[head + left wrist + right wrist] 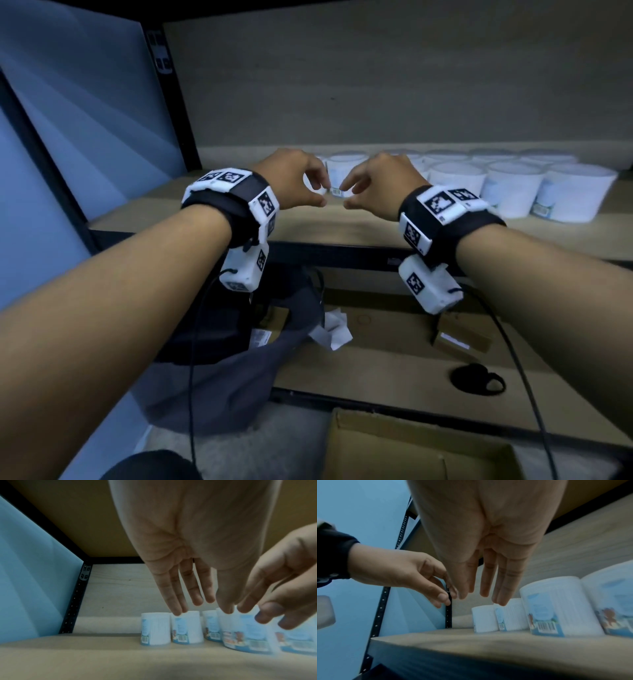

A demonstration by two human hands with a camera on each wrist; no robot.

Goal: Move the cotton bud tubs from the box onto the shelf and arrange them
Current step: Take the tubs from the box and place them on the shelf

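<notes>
The left hand (291, 178) and right hand (383, 181) hover over the shelf (212, 212), fingers loosely spread and relaxed, holding nothing, just in front of the leftmost cotton bud tubs (513, 192), which stand in rows on the shelf. The cardboard box (404, 448) sits below.

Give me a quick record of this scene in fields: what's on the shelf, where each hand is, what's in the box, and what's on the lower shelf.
shelf: white cotton bud tubs standing in rows, more toward the right
left hand: over the leftmost tubs, fingers loose, gripping nothing
right hand: beside the left hand, fingers loose, gripping nothing
contact: cannot tell whether fingertips touch a tub
box: cardboard, open, below the shelf; no tubs in the visible part
lower shelf: grey cloth, crumpled paper, small cartons, a black item
</notes>
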